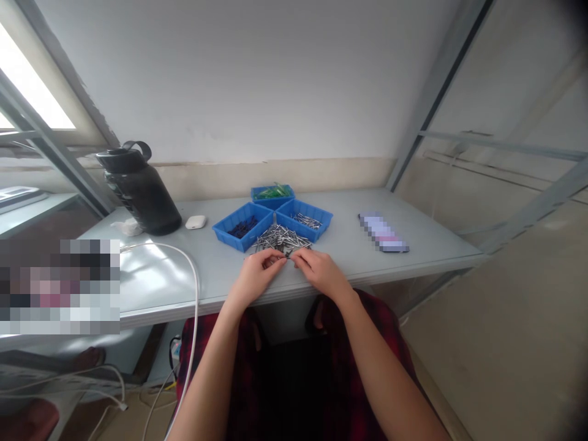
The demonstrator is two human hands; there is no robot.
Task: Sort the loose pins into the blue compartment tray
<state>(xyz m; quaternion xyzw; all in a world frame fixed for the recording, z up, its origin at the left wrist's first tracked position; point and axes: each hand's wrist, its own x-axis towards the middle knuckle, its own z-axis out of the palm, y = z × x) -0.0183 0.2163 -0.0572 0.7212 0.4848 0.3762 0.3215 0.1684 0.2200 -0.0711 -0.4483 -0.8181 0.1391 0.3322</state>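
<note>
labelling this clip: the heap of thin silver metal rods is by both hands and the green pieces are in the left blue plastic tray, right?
Not quite: the head view shows the green pieces in the rear blue plastic tray; the left blue plastic tray holds dark pieces. The heap of thin silver metal rods is by the left hand and right hand.

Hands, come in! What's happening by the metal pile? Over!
Left hand and right hand: fingertips close together at a small dark piece, grip unclear. Metal pile: loose thin rods, just beyond both hands. White cable: looping off to the left.
</note>
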